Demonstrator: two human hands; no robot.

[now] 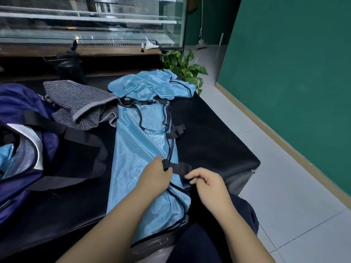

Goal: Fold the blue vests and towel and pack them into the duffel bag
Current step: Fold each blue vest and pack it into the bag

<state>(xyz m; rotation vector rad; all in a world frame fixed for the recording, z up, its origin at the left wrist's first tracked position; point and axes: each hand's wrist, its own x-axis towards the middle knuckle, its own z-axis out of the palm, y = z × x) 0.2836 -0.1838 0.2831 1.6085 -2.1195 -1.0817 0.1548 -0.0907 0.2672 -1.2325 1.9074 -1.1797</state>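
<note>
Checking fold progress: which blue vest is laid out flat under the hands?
The near vest, stretched lengthwise toward the person, with both hands at its black side strap. The far vest lies crumpled beyond it.

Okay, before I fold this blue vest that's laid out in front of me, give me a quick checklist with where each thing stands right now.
1. Vest laid out lengthwise on the table: ok.
2. Side strap tucked in: not ok, left hand and right hand are pinching it.
3. Near hem on table: not ok, it hangs over the edge.
4. Second vest folded: not ok, crumpled.
5. Towel folded: not ok.
6. Duffel bag open: ok.
</note>
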